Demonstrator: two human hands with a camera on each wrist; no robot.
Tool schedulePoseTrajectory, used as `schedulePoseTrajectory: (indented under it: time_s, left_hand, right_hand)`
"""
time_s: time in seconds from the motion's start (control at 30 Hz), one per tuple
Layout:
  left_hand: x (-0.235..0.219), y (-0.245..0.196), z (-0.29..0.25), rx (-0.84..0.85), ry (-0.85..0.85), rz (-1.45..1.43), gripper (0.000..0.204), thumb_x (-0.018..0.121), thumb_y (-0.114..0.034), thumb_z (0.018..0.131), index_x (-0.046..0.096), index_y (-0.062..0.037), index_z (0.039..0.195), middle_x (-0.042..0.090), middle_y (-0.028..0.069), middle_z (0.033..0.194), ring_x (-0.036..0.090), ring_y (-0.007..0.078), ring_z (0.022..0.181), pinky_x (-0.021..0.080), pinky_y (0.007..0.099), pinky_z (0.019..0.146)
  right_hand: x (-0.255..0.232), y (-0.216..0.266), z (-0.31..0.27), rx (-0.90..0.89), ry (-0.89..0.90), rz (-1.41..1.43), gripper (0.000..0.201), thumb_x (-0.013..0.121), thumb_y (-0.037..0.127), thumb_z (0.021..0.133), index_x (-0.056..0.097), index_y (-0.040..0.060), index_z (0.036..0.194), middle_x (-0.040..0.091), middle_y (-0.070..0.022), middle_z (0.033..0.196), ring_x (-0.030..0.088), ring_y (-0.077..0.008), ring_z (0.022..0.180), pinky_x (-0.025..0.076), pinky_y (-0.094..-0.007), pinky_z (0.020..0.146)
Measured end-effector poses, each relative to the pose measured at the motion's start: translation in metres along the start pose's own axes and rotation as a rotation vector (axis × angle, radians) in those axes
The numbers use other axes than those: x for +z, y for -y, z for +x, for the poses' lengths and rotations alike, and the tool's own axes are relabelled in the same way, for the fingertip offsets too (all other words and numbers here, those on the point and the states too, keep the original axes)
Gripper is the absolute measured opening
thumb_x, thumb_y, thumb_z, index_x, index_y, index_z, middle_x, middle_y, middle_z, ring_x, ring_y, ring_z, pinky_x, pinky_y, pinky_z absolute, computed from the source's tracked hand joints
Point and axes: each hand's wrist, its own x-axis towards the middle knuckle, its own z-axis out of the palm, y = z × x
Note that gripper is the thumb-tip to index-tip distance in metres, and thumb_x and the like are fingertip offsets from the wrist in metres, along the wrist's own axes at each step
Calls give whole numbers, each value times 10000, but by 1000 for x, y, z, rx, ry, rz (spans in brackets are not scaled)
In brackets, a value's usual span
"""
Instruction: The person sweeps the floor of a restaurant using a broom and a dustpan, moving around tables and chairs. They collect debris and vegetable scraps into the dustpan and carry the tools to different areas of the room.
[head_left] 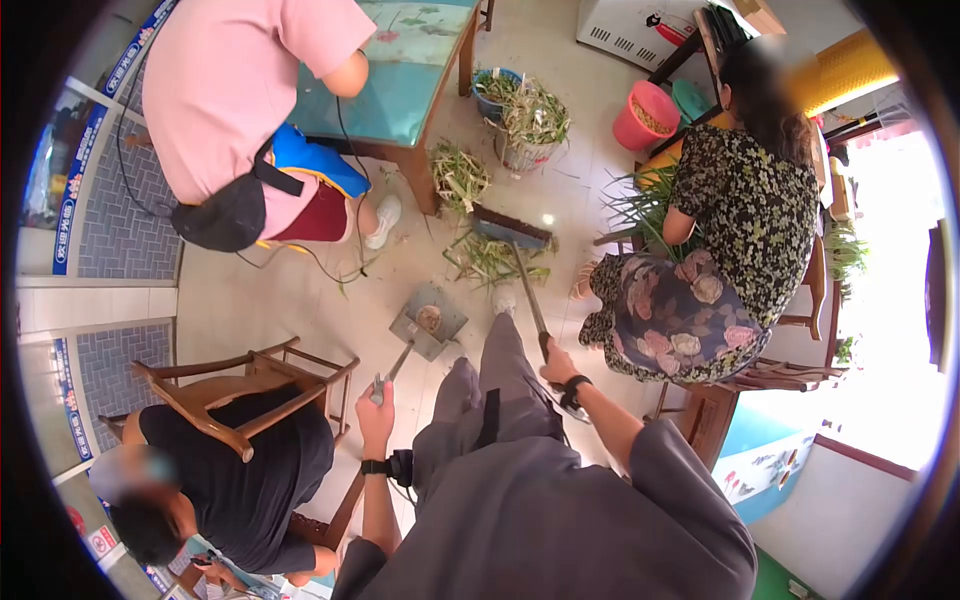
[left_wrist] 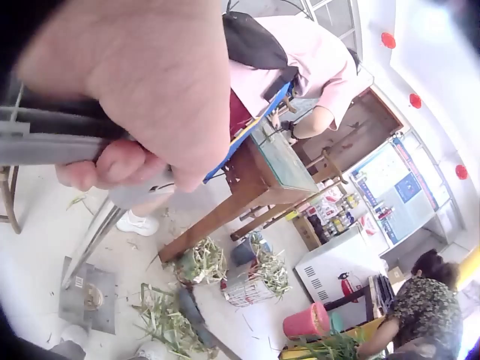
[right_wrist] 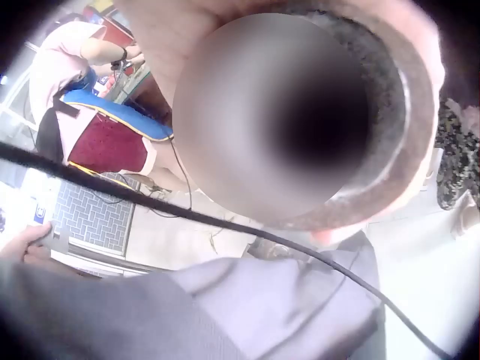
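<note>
My left hand (head_left: 376, 418) grips the handle of a grey dustpan (head_left: 428, 320), which lies on the floor with a small pale round heap in its pan. In the left wrist view the fingers of that hand (left_wrist: 142, 97) are curled round the handle. My right hand (head_left: 560, 366) holds the long handle of a broom (head_left: 512, 228); the right wrist view shows this hand (right_wrist: 405, 37) wrapped round the handle's hollow end. The broom head rests among green and pale leaf scraps (head_left: 485, 262), beyond the dustpan and to its right.
Another leaf pile (head_left: 460, 178) lies by the leg of a blue-topped table (head_left: 400, 110). Behind stand a filled basket (head_left: 525, 155) and a pink bucket (head_left: 645, 118). People sit at right and lower left, near a wooden chair (head_left: 250, 385); one in pink is at the table.
</note>
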Motion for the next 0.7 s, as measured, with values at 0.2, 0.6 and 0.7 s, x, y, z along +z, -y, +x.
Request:
schedulePoseTrajectory:
  time_s: [0.2,0.6,0.7]
  left_hand:
    - [-8,23,13,5,32,5,341,581,-281,809,614,55,854,589,248,686,590,363,665,440,379,611]
    - [-27,27,87,108,115,351,449,580,-382,794,612,29,971,596,277,863,582,381,875,464,394,740]
    - [-40,3,114,12,259,364,489,578,-399,788,600,36,1011,582,288,928,563,383,928,459,409,779]
  right_hand:
    - [-56,4,-79,107,69,128,447,564,80,642,423,25,1063,585,-180,686,607,-293,582,488,-366,517]
    - [-97,80,-142,327,70,943,213,545,17,763,436,41,945,481,-32,578,479,-118,430,398,-261,360]
    - [-103,97,-154,365,52,1043,157,528,17,766,423,34,881,479,-45,588,477,-125,433,403,-264,361]
